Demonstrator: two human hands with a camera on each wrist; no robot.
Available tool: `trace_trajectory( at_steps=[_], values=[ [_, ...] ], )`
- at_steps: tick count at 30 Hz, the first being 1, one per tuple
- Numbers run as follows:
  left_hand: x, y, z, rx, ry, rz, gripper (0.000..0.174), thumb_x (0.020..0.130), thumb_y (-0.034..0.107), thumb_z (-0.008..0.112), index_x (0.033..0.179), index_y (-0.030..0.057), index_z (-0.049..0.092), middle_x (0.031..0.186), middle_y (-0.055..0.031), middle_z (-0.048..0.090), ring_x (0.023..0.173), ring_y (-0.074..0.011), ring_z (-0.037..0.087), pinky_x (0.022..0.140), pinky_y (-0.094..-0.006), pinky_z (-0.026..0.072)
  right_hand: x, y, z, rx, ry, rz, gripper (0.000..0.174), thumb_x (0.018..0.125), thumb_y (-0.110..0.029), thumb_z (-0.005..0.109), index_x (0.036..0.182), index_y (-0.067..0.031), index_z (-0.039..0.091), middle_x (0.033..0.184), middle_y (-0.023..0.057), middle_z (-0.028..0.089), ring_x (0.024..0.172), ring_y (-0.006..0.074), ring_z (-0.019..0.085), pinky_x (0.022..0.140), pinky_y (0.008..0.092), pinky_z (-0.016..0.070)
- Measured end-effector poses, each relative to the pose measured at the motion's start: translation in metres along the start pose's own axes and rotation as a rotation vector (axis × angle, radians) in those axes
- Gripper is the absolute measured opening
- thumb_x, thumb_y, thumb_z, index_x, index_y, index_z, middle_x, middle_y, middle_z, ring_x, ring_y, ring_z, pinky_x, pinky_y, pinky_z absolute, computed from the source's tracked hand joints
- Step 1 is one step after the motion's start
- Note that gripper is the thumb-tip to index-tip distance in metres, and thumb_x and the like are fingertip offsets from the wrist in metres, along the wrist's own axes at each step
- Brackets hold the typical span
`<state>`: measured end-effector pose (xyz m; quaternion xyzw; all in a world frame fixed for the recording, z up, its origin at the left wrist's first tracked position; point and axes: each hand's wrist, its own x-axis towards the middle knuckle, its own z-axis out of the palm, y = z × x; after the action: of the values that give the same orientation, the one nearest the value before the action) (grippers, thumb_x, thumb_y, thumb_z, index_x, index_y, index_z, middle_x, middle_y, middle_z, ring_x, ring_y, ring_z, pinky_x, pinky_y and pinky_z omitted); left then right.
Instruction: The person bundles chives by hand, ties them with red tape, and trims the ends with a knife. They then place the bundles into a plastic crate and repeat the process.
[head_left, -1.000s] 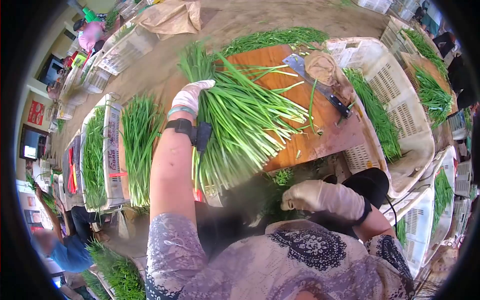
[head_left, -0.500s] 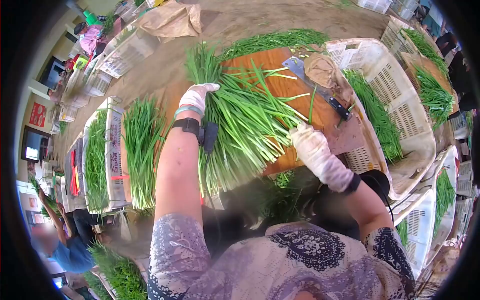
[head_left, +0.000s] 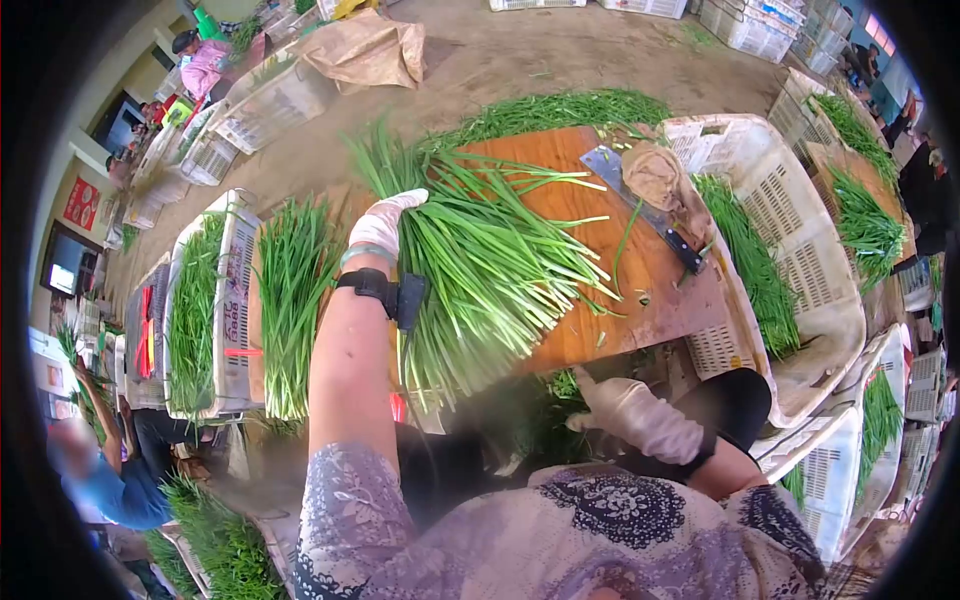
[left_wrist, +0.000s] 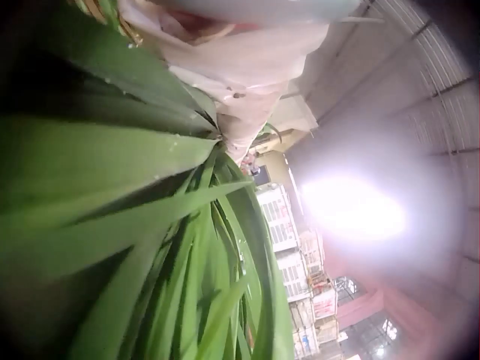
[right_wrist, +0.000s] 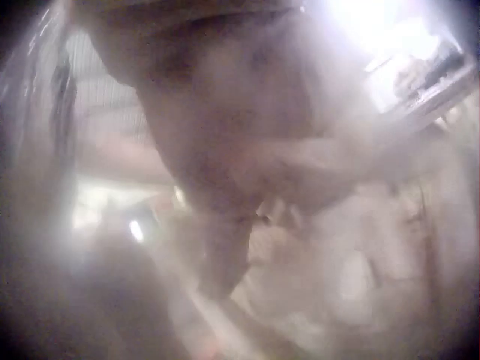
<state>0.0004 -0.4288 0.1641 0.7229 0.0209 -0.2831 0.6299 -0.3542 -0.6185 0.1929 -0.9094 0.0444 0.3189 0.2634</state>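
**One bundle, one gripping hand: keeping the greens under control on the board**

**Head view.** The left hand (head_left: 385, 222), gloved, is closed round the bundle of green leaves (head_left: 490, 270) near the far left corner of the wooden board (head_left: 640, 290). The bundle lies slantwise across the board. Its leaf tips fan out past the far left corner, and its other ends spread toward the near edge, some overhanging it. The right hand (head_left: 625, 408), also gloved, hangs below the near edge, apart from the bundle. Whether it holds anything cannot be told. A cleaver (head_left: 640, 195) lies toward the far right corner, partly under a brown cloth (head_left: 655, 172). The left crate (head_left: 228, 300) and the right crate (head_left: 800, 210), both with greens in them, stand off the board's side edges.

Judged good practice:
1. Grip the bundle firmly close to the leafy end so that no stalks slide out.
2. Gather the splayed ends before moving the bundle. A few stray stalks lie toward the cleaver.
3. Keep fingers away from the blade.

**Left wrist view.** Gloved fingers (left_wrist: 240, 60) bear down on broad green blades (left_wrist: 135, 210), which fill the frame. This agrees with a full wrap-round grip.

**Right wrist view.** The picture is fogged and shows only pale blurred shapes, so the state of the right hand cannot be read here.
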Motion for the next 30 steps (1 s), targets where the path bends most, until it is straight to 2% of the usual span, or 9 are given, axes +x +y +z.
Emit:
trace_trajectory(
  at_steps=[5,6,9,11,15,19,22,26,30],
  values=[
    [-0.017,0.029,-0.007,0.722,0.147,0.044,0.054,0.092,0.037,0.056,0.133,0.0016,0.05,0.131,-0.0079,0.055,0.124,-0.0166,0.045,0.107,-0.0339,0.0321,-0.006,-0.003,-0.086,-0.427,0.656,-0.626,0.015,0.09,-0.019,0.055,0.093,-0.0128,0.067,0.088,0.0091,0.066,0.072,0.0236,0.064,0.059,0.0373,0.0493],
    [-0.052,0.061,-0.004,0.931,0.149,-0.001,0.055,0.095,0.036,0.052,0.137,0.002,0.045,0.135,-0.008,0.052,0.127,-0.0164,0.043,0.108,-0.0358,0.0317,0.024,0.006,-0.104,-0.042,0.879,-0.865,0.018,0.09,-0.014,0.055,0.101,-0.0143,0.068,0.094,0.0094,0.067,0.077,0.0226,0.066,0.065,0.0363,0.0516],
    [-0.09,0.059,-0.024,0.931,0.15,0.002,0.061,0.094,0.034,0.054,0.143,0.0025,0.035,0.139,-0.009,0.048,0.128,-0.0165,0.042,0.107,-0.0377,0.0328,0.133,0.044,-0.165,-0.114,0.851,-0.309,0.044,0.086,-0.016,0.064,0.129,-0.0178,0.055,0.104,0.018,0.066,0.093,0.0323,0.065,0.08,0.0382,0.0514],
    [-0.105,0.04,-0.046,0.74,0.153,0.071,0.068,0.092,0.033,0.059,0.145,0.0026,0.03,0.139,-0.01,0.047,0.126,-0.0167,0.044,0.106,-0.0377,0.0345,0.172,0.051,-0.185,-0.238,0.694,-0.313,0.074,0.089,-0.021,0.063,0.149,-0.03,0.019,0.124,0.0204,0.058,0.113,0.0354,0.057,0.093,0.0399,0.0455],
    [-0.141,-0.01,-0.064,0.341,0.159,0.094,0.085,0.085,0.036,0.07,0.146,-0.0005,0.024,0.133,-0.0117,0.051,0.117,-0.0181,0.05,0.099,-0.0346,0.0397,0.304,0.116,-0.178,0.007,0.628,-0.094,0.075,0.09,-0.059,0.046,0.15,-0.0233,0.018,0.135,0.023,0.049,0.123,0.0377,0.049,0.102,0.0421,0.039],
    [-0.137,-0.082,-0.033,0.088,0.072,0.06,0.079,0.081,0.032,0.076,0.136,-0.0062,0.035,0.117,-0.0114,0.06,0.098,-0.0156,0.058,0.085,-0.0269,0.0449,0.163,0.011,-0.138,0.195,0.465,-0.063,0.099,0.083,-0.071,0.046,0.15,-0.0067,0.014,0.135,0.0293,0.046,0.124,0.0391,0.048,0.101,0.0427,0.0392],
    [-0.133,-0.082,0.007,-0.254,0.023,0.031,0.061,0.082,0.02,0.075,0.129,-0.0031,0.043,0.108,-0.0079,0.065,0.096,-0.0147,0.061,0.083,-0.0272,0.0469,0.131,-0.022,-0.074,0.213,0.513,-0.135,0.116,0.073,-0.047,0.076,0.149,-0.0009,0.002,0.134,0.0303,0.046,0.121,0.0392,0.051,0.102,0.0398,0.0405],
    [-0.082,-0.116,0.042,-0.152,0.1,0.148,0.064,0.075,0.022,0.08,0.126,-0.0019,0.049,0.113,-0.01,0.065,0.096,-0.0207,0.064,0.086,-0.031,0.0484,0.128,-0.035,-0.023,0.783,0.468,-0.259,0.105,0.075,-0.01,0.077,0.151,-0.0059,0.005,0.137,0.0208,0.045,0.117,0.024,0.051,0.1,0.0304,0.0387],
    [-0.07,-0.136,0.034,-0.359,-0.073,0.102,0.053,0.088,0.031,0.064,0.128,-0.0006,0.048,0.124,-0.0085,0.06,0.113,-0.0173,0.055,0.097,-0.0283,0.0397,0.119,0.043,-0.055,0.843,0.574,-0.158,0.105,0.073,-0.016,0.08,0.151,-0.0074,0.01,0.13,0.023,0.053,0.115,0.0219,0.053,0.095,0.029,0.0425]
  ],
)
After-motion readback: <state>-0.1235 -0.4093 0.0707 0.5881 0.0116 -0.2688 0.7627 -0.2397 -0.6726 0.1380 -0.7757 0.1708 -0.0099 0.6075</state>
